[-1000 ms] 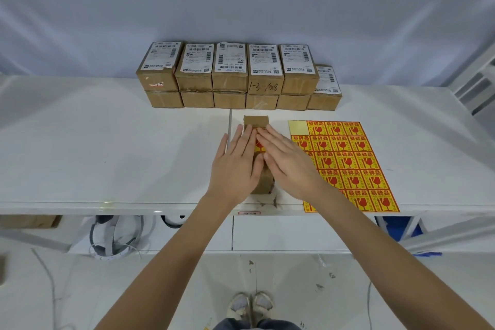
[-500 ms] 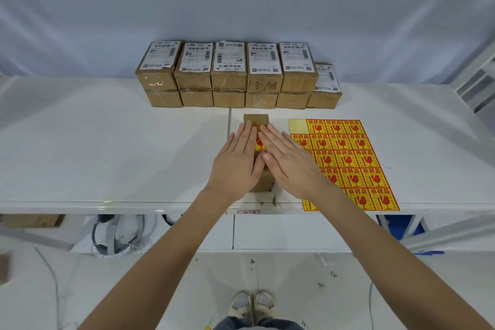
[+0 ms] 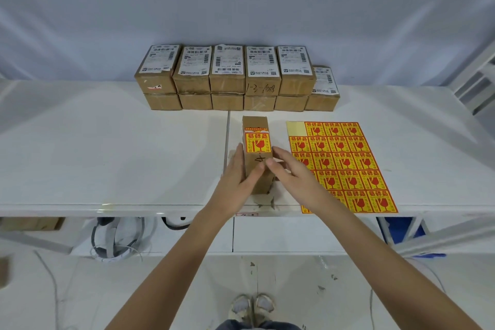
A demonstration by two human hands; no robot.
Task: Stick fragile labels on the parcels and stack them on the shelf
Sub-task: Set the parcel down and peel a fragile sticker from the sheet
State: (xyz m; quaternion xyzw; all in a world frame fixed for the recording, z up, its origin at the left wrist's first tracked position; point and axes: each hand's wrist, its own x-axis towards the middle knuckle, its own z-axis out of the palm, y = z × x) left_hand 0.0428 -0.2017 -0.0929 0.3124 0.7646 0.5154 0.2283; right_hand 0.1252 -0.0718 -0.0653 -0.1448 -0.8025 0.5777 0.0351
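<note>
1. While both forearms reach in from below, the left hand (image 3: pixel 235 182) grips the near end of the parcel (image 3: pixel 257 163) from its left side, thumb over the top.
2. Right hand (image 3: pixel 292 175) pinches the parcel's right edge with curled fingers.
3. Parcel lies on the white table (image 3: pixel 107 158), just left of the label sheet (image 3: pixel 345 163).
4. Earlier, both palms lay flat over the fragile label (image 3: pixel 257 143); they have now parted and it shows, stuck on top.

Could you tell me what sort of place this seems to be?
Probably a parcel packing or dispatch station: stacked cardboard parcels with shipping labels line the back of a white table, and a sheet of fragile stickers lies beside the parcel being labelled.
</note>
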